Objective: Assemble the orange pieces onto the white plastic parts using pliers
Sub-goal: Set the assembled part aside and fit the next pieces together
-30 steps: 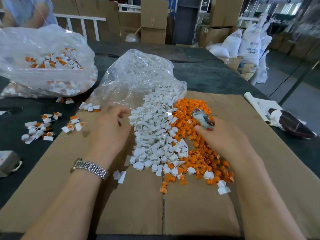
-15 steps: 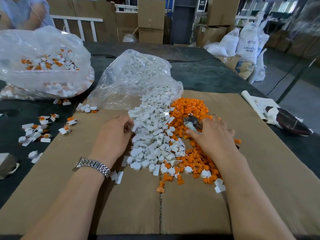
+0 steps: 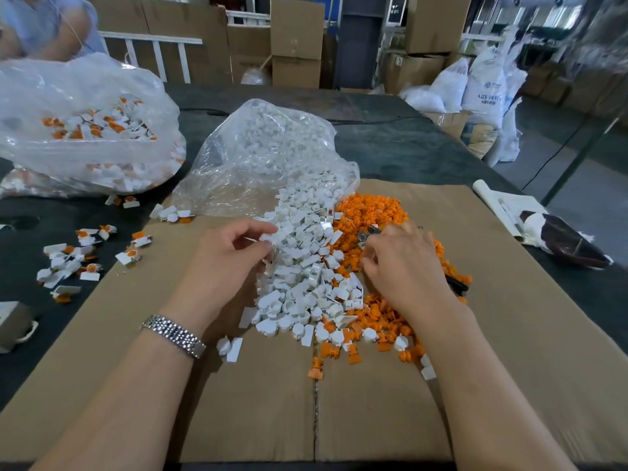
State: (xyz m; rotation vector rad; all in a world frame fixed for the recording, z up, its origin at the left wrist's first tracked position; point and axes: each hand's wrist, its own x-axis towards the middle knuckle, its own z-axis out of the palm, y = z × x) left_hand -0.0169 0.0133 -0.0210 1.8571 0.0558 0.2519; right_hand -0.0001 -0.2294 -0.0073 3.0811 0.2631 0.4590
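Left hand: my fingertips pinch one white part at the white pile.
Orange pieces: heaped beside it on the cardboard.
Right hand: I grip the pliers.

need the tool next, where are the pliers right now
In the head view the pliers are in the right hand, right of centre, their metal tip poking out over the orange pieces beside the white plastic parts.

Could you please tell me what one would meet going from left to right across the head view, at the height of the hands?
Scattered assembled pieces → left hand → white parts pile → right hand gripping pliers → dark-and-white object.
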